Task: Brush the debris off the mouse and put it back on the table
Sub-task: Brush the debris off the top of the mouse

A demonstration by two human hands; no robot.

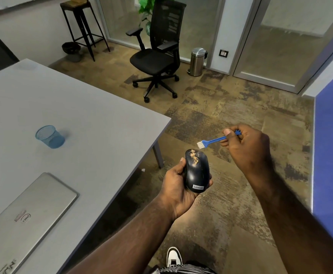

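My left hand (176, 186) holds a black Lenovo mouse (197, 173) over the floor, just right of the grey table (94, 119). Tan crumbs of debris (194, 158) lie on the mouse's front left, near the scroll wheel. My right hand (246, 147) pinches a small blue brush (211, 141) by its handle. The brush's white bristles (200, 145) point down and left, a short way above the mouse's front end and apart from it.
On the table stand a blue mesh cup (50, 136) and a closed silver laptop (25, 214). A black office chair (157, 56), a steel bin (197, 61) and a tall stool (82, 26) stand farther off. A blue panel (332, 145) is at the right.
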